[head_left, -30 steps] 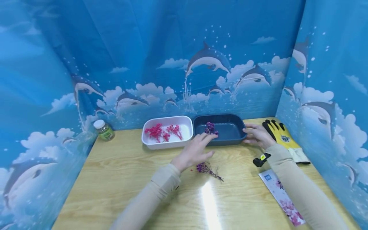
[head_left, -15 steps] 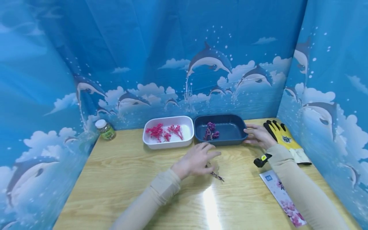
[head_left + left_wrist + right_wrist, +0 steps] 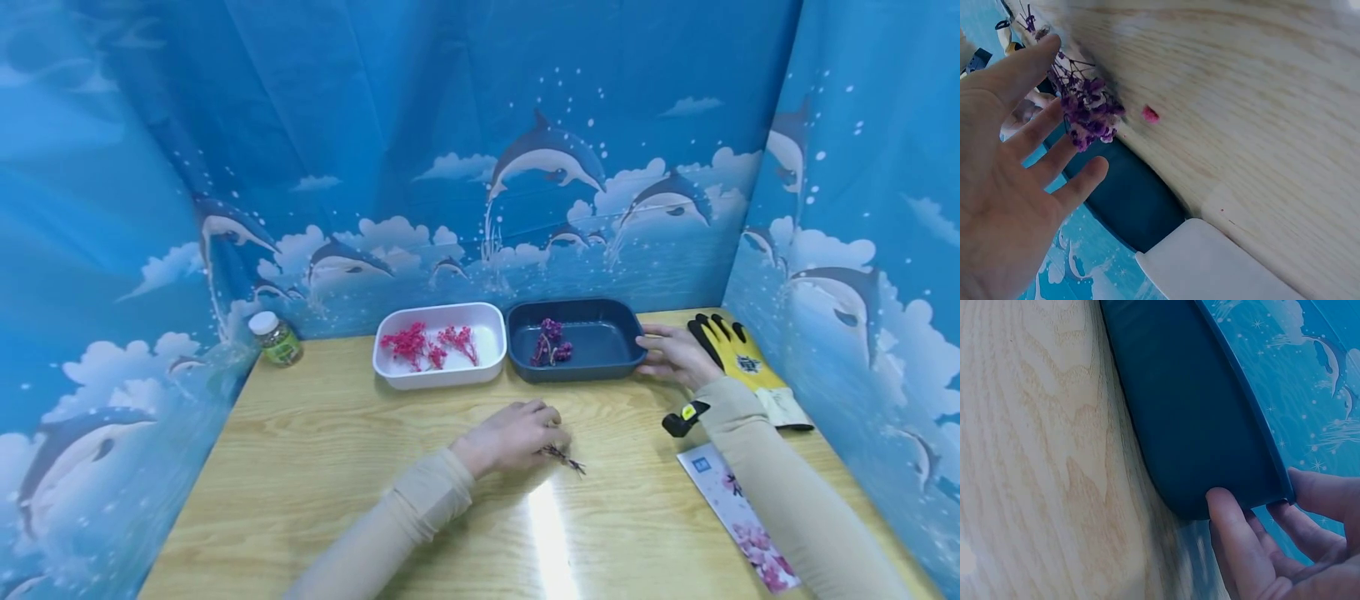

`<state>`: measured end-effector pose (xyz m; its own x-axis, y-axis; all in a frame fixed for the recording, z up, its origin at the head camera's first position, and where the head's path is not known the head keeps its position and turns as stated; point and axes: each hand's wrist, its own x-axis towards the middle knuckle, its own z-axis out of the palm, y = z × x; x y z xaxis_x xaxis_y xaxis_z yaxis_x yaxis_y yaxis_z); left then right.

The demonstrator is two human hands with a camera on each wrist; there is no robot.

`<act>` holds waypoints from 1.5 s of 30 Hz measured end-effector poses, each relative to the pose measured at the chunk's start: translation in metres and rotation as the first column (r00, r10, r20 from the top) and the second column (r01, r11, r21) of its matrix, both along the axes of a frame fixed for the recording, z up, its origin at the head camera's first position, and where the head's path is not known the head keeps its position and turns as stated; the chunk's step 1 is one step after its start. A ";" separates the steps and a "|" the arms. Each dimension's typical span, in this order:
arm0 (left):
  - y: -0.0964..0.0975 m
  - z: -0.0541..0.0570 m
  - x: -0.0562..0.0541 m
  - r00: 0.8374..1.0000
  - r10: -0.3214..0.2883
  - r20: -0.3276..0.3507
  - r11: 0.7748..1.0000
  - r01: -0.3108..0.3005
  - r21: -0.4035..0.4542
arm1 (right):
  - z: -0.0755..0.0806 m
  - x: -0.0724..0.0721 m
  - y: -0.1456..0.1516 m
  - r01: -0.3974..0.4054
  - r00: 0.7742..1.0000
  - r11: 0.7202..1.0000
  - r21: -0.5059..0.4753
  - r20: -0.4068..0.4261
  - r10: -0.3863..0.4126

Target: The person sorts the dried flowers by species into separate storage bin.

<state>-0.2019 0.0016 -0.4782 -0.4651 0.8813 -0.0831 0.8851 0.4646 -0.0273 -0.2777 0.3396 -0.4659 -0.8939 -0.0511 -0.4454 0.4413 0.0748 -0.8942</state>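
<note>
My left hand point(image 3: 517, 437) is low over the table, fingers and thumb around a sprig of purple dried flowers point(image 3: 1091, 115). Its thin stems point(image 3: 566, 460) poke out to the right of the hand; in the head view the fingers hide the blossoms. In the left wrist view, the thumb crosses the stems while the other fingers spread behind the flowers. Farther back, my right hand point(image 3: 678, 354) grips the right end of a dark blue box point(image 3: 1191, 412), with fingers at its rim and side wall. Purple dried flowers point(image 3: 550, 342) lie in the box's left part.
A white box point(image 3: 438, 381) with pink dried flowers point(image 3: 408, 342) stands left of the dark one. At the back left is a white-capped jar point(image 3: 277, 340). Yellow gloves point(image 3: 742, 358) and a floral-printed packet point(image 3: 738, 517) lie at right. A pink bit point(image 3: 1150, 114) is on the table.
My left hand has drawn back from the dark blue box toward me and come down, its fingers closing around the purple sprig on the table. The right hand has stayed at the box.
</note>
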 end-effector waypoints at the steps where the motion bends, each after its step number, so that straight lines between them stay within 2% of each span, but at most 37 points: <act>1: 0.000 -0.001 0.001 1.000 -0.001 -0.005 1.000 0.001 -0.003 | 0.000 0.000 0.000 -0.001 1.000 1.000 -0.003 0.000 0.001; 9: 0.002 -0.006 0.003 1.000 0.002 -0.005 1.000 -0.002 -0.012 | 0.001 0.001 0.000 0.000 1.000 1.000 -0.019 0.008 0.000; 15: 0.003 -0.006 0.002 0.999 0.044 0.015 0.999 -0.044 -0.018 | 0.002 0.001 0.000 0.003 1.000 1.000 -0.024 0.011 -0.003; 19: 0.003 -0.005 -0.001 0.995 0.076 0.066 0.996 -0.079 0.035 | 0.003 0.001 0.000 0.003 1.000 1.000 -0.019 0.010 -0.003; 22: 0.004 -0.004 -0.004 0.992 0.075 0.105 0.991 -0.086 0.104 | 0.003 0.002 0.000 0.003 1.000 1.000 -0.015 0.007 -0.003; 25: 0.004 -0.001 -0.007 0.982 0.065 0.177 0.977 -0.099 0.191 | 0.003 0.002 0.000 0.004 1.000 1.000 -0.015 0.005 -0.004; 29: 0.006 0.006 -0.011 0.961 0.051 0.272 0.947 -0.133 0.292 | 0.002 0.001 0.000 0.004 1.000 1.000 -0.020 0.003 -0.004; 35: 0.012 0.021 -0.017 0.944 0.052 0.326 0.907 -0.181 0.380 | 0.002 0.002 0.000 0.012 1.000 0.999 -0.031 0.004 -0.012; 41: 0.016 0.032 -0.027 0.928 0.076 0.364 0.876 -0.237 0.421 | 0.003 0.003 0.000 -0.001 1.000 0.999 -0.036 0.001 0.001; 45: 0.016 0.039 -0.033 0.907 0.081 0.413 0.845 -0.283 0.455 | 0.001 0.003 0.000 -0.010 1.000 0.999 -0.040 -0.005 0.010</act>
<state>-0.2344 0.0180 -0.4396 -0.6452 0.7505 0.1431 0.6800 0.4788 0.5553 -0.2751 0.3398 -0.4644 -0.8953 -0.0774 -0.4387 0.4365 0.0437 -0.8986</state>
